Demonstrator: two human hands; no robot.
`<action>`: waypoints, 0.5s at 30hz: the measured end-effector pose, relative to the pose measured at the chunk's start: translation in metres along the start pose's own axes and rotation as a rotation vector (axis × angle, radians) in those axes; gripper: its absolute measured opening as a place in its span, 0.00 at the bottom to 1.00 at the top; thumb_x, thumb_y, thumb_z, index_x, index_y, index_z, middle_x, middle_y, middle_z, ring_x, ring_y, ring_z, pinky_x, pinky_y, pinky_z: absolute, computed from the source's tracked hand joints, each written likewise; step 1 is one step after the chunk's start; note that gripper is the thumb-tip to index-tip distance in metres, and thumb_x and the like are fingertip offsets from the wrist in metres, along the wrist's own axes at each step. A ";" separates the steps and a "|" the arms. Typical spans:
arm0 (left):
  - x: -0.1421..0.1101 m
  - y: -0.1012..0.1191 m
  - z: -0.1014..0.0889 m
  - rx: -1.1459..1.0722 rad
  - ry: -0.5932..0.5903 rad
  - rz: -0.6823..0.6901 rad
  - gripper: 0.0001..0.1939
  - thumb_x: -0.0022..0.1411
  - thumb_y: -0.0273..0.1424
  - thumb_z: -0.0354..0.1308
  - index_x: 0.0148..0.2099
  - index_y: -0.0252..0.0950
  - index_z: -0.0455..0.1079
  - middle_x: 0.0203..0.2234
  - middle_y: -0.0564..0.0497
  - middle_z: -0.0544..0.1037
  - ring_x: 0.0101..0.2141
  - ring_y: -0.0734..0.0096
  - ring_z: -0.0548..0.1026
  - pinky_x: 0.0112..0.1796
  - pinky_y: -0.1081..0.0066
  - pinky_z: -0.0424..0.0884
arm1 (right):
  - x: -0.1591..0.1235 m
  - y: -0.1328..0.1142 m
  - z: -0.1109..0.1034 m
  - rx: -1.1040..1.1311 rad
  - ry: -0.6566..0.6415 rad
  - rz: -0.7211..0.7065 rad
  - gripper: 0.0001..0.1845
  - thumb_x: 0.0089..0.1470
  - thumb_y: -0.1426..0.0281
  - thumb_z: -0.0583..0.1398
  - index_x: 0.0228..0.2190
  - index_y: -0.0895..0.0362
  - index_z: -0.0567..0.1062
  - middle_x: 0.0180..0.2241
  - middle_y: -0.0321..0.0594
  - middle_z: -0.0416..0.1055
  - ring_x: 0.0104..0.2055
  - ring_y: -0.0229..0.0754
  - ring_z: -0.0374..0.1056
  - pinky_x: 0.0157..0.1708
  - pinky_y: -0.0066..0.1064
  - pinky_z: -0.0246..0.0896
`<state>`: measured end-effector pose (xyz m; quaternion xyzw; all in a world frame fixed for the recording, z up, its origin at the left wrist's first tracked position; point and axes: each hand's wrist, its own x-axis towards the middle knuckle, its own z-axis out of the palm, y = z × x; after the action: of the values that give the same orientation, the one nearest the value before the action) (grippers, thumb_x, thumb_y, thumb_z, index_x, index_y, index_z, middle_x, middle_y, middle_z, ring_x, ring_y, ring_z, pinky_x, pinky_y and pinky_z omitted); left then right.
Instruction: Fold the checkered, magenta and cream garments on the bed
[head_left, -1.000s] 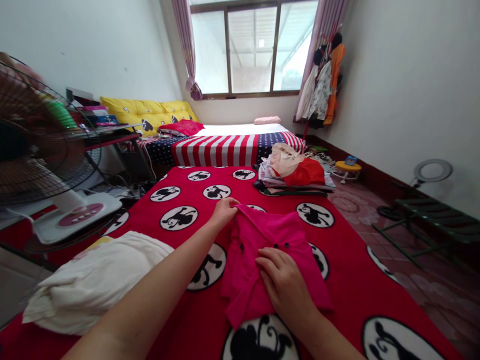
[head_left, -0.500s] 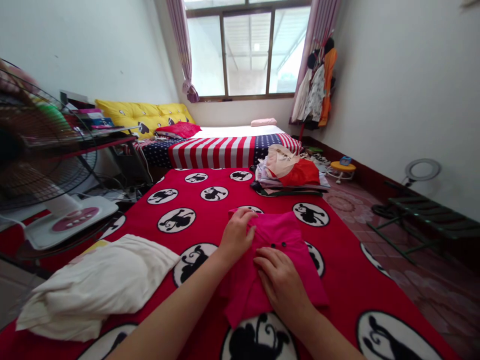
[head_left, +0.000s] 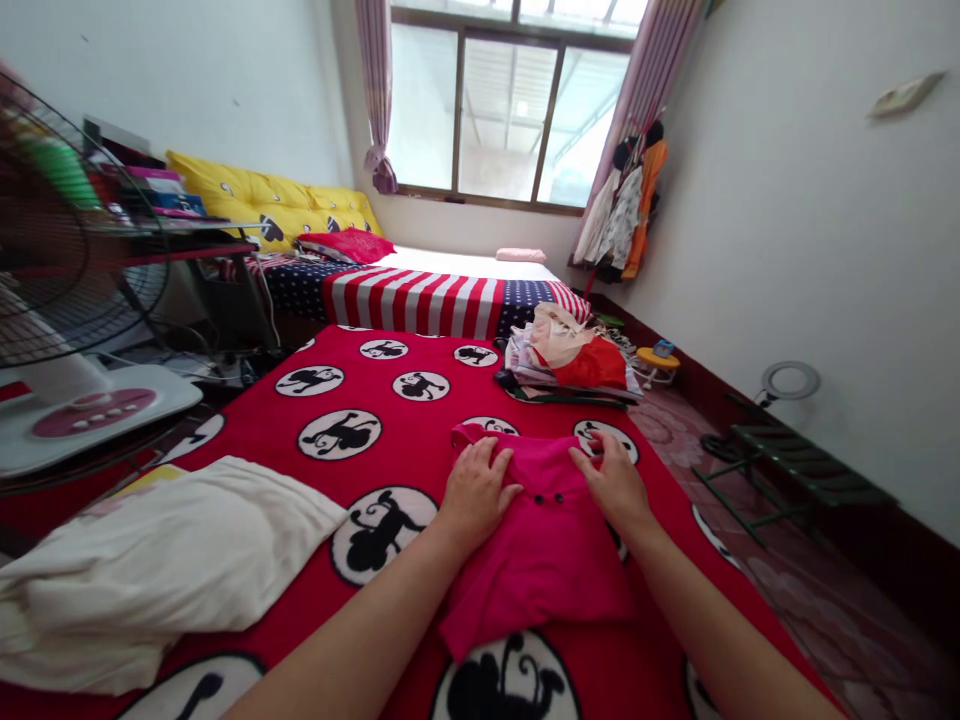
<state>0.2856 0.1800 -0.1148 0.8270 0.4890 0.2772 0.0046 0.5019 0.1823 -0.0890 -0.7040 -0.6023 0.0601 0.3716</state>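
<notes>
Right hand (head_left: 619, 492) has moved from the middle of the pink garment (head_left: 544, 565) to its far right corner, uncovering the centre; the left hand (head_left: 472, 495) remains at the far left part. Nearest, the garment lies folded on a red blanket (head_left: 420, 440) patterned with dark figures (head_left: 421, 386) in white circles; two dark buttons (head_left: 538, 499) show. White cloth (head_left: 187, 550) lies to its left, apart. Left hand: palm down on the garment, fingers slightly bent, thumb set apart. Right hand: thumb and index finger narrowly separated at the edge; whether they grip cloth cannot be told. Farther off, a clothes pile (head_left: 570, 355) rests on the blanket. Behind the fan (head_left: 97, 410), any print on the boxes (head_left: 176, 203) is too small to read. Farthest, a starred and striped cover (head_left: 420, 300) lies below the window (head_left: 510, 110).
</notes>
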 end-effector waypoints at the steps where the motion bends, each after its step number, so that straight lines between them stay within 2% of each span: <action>1: 0.000 0.000 0.000 0.004 -0.007 -0.002 0.24 0.61 0.40 0.58 0.57 0.35 0.66 0.58 0.38 0.65 0.57 0.52 0.64 0.58 0.54 0.58 | 0.010 0.001 0.005 -0.043 -0.039 0.052 0.28 0.53 0.57 0.57 0.50 0.63 0.69 0.43 0.51 0.72 0.36 0.45 0.70 0.38 0.37 0.64; 4: -0.001 0.000 0.000 0.011 -0.028 -0.025 0.28 0.61 0.42 0.57 0.60 0.35 0.64 0.59 0.37 0.64 0.59 0.51 0.61 0.59 0.53 0.56 | 0.030 0.003 0.019 -0.094 -0.111 0.096 0.25 0.49 0.58 0.61 0.45 0.61 0.74 0.36 0.46 0.75 0.36 0.45 0.71 0.36 0.33 0.63; 6: -0.001 -0.001 0.000 0.009 -0.039 -0.087 0.33 0.60 0.48 0.56 0.62 0.36 0.61 0.61 0.35 0.62 0.61 0.48 0.58 0.59 0.50 0.53 | 0.033 0.005 0.024 -0.121 -0.091 0.101 0.22 0.47 0.61 0.62 0.43 0.59 0.75 0.33 0.43 0.75 0.35 0.44 0.71 0.34 0.31 0.62; 10: -0.001 -0.003 0.001 -0.002 -0.075 -0.248 0.45 0.55 0.58 0.52 0.65 0.34 0.57 0.64 0.34 0.55 0.64 0.46 0.52 0.60 0.47 0.48 | 0.032 0.007 0.024 -0.214 -0.046 0.120 0.18 0.51 0.63 0.60 0.43 0.57 0.75 0.33 0.42 0.75 0.35 0.46 0.71 0.33 0.33 0.62; 13: 0.000 -0.004 0.002 -0.012 -0.090 -0.274 0.46 0.55 0.59 0.51 0.66 0.34 0.56 0.65 0.35 0.53 0.65 0.48 0.50 0.61 0.47 0.46 | 0.031 -0.003 0.020 -0.290 -0.049 0.067 0.16 0.50 0.66 0.61 0.42 0.57 0.75 0.38 0.46 0.74 0.42 0.51 0.70 0.39 0.38 0.62; 15: 0.000 -0.004 0.003 -0.021 -0.092 -0.276 0.45 0.55 0.59 0.51 0.66 0.34 0.56 0.65 0.36 0.53 0.65 0.48 0.50 0.61 0.47 0.45 | 0.026 -0.010 0.018 -0.322 -0.034 -0.028 0.21 0.51 0.67 0.60 0.47 0.58 0.73 0.47 0.50 0.71 0.50 0.53 0.67 0.46 0.40 0.61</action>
<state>0.2836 0.1830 -0.1186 0.7635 0.5946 0.2409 0.0737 0.4911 0.2140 -0.0863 -0.7447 -0.6202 -0.0302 0.2445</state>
